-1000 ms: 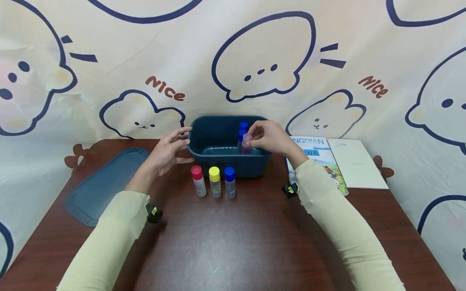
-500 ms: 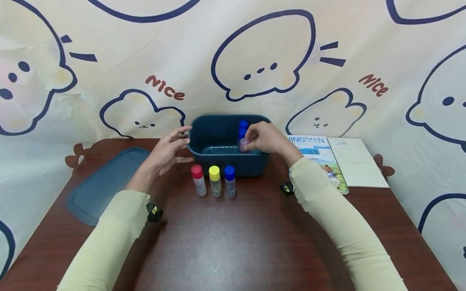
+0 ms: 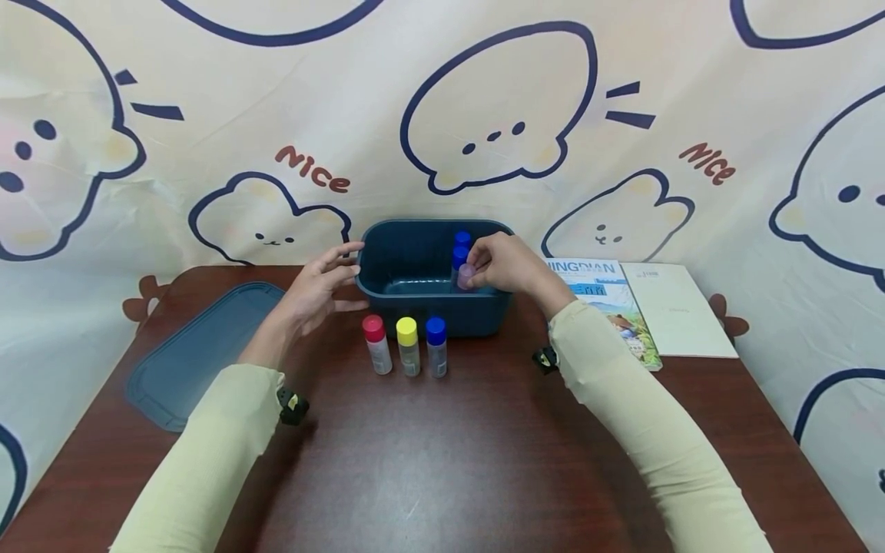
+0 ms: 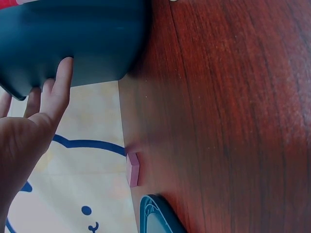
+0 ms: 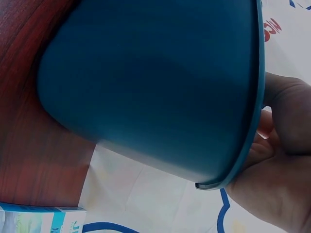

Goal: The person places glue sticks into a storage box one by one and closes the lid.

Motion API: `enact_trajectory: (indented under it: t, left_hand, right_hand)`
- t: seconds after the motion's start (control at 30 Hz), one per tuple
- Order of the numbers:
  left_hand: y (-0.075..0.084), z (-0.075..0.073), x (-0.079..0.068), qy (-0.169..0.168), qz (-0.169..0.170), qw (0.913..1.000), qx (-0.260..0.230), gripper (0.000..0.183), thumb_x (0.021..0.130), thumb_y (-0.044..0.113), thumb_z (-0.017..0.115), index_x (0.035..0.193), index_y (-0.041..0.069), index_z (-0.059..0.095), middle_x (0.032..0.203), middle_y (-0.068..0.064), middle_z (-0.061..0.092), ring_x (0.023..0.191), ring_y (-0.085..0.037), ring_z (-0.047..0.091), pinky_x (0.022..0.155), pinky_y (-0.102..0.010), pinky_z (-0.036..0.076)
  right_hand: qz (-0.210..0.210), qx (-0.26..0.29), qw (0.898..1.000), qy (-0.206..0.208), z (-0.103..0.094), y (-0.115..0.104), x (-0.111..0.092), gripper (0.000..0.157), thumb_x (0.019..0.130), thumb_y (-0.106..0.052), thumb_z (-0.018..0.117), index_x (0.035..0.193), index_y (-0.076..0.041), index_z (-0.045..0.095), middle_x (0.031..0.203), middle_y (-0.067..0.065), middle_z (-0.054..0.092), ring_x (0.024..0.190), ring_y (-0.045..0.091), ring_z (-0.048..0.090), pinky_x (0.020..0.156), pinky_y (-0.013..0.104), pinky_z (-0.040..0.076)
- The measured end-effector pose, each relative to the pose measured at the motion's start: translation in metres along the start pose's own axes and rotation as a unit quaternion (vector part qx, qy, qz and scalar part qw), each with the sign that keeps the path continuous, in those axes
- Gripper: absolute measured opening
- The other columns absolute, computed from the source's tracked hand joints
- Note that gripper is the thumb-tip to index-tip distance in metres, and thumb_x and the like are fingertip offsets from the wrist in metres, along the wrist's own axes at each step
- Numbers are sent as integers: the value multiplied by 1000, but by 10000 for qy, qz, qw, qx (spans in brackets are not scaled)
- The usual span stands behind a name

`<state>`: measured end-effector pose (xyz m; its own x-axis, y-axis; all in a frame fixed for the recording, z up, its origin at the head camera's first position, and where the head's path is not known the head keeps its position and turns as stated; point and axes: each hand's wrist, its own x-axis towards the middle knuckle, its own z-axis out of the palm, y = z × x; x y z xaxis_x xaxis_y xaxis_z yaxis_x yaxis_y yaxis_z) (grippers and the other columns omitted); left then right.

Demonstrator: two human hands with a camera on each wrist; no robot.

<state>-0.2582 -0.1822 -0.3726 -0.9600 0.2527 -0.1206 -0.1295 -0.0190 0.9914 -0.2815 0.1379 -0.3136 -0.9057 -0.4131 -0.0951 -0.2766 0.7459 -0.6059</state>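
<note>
Pinching a purple-capped bottle [image 3: 465, 277] inside the teal bin [image 3: 477, 316], centre frame, the right hand [image 3: 508, 263] seems mid-placement, left hand [image 3: 313, 290] spread against bin's end; next likely calls for steady release.

A glossy, dark reddish-brown wooden table [image 3: 442, 461] spreads beneath the left fingers [image 3: 339, 273] and the right fingers [image 3: 486, 247]. To the right of the right fingers, I see a magazine [image 3: 600, 289] with blue lettering and a colourful illustrated cover, side by side with a plain pale book [image 3: 681, 311]. Behind all the fingers is a cream cloth [image 3: 276, 92] printed with navy-outlined cartoon figures [image 3: 498, 100]; reddish-brown "Nice" lettering [image 3: 313, 169] shows above the left fingers and again up and right of the right ones.
</note>
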Motion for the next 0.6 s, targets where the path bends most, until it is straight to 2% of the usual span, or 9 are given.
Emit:
enact_trajectory:
  t: [0.6]
  left_hand:
    - [-1, 1, 1, 18, -35, 10000, 43, 53, 107, 20, 51, 157, 22, 36, 160, -12, 24, 141, -40, 38, 93, -53, 54]
  right_hand:
    - [-157, 345, 9988, 301, -3, 4, -7, 28, 90, -14, 79, 113, -4, 67, 113, 11, 69, 102, 25, 67, 94, 38, 56]
